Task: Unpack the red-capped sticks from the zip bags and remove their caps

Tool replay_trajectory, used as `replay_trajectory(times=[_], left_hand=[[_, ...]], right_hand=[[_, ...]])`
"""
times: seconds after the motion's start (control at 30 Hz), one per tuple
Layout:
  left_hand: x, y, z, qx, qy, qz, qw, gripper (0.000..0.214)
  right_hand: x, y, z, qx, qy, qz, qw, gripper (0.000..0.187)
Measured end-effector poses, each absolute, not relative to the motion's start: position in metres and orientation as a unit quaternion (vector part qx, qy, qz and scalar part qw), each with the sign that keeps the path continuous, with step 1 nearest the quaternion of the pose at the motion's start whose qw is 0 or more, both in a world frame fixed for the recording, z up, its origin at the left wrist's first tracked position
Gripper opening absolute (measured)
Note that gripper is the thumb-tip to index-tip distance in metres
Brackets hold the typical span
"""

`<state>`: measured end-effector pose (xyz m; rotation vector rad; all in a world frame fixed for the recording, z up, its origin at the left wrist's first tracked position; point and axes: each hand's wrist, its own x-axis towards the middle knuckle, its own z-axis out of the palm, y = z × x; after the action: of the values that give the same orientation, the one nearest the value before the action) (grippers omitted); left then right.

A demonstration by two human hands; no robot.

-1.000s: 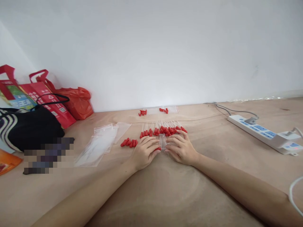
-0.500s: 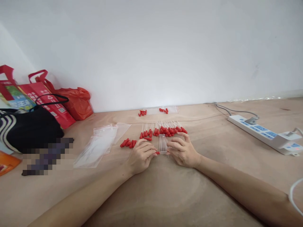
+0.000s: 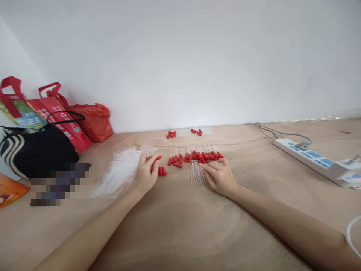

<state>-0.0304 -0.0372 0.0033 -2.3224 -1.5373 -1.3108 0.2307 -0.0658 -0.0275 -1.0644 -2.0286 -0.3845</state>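
Left hand (image 3: 146, 173) fingers were pinched around a red bulb (image 3: 158, 158), centre-left; right hand (image 3: 221, 176) fingers touched bare tubes (image 3: 194, 174), frame centre, grip indeterminate. Bulb-fitted tubes (image 3: 205, 156) lay above; bare tubes apparently remained unfinished.

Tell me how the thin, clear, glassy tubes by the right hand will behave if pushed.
The tubes may slide or roll, looking slender and smooth. Their narrow bodies suggest little weight, and their glassy look hints at fragility.
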Motion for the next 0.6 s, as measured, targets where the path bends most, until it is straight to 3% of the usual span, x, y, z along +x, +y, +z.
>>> replay_trajectory(times=[0.17, 0.47, 0.6], left_hand=[[-0.063, -0.017, 0.008, -0.664, -0.614, -0.420, -0.074, 0.041], [-0.058, -0.023, 0.007, -0.698, -0.629, -0.334, -0.067, 0.036], [-0.054, -0.027, 0.008, -0.725, -0.606, -0.323, -0.056, 0.036]], right_hand=[[0.222, -0.058, -0.030, -0.445, -0.768, -0.145, 0.437, 0.018], [0.213, -0.051, -0.031, -0.442, -0.794, -0.148, 0.391, 0.017], [0.213, -0.054, -0.027, -0.433, -0.818, -0.124, 0.358, 0.030]])
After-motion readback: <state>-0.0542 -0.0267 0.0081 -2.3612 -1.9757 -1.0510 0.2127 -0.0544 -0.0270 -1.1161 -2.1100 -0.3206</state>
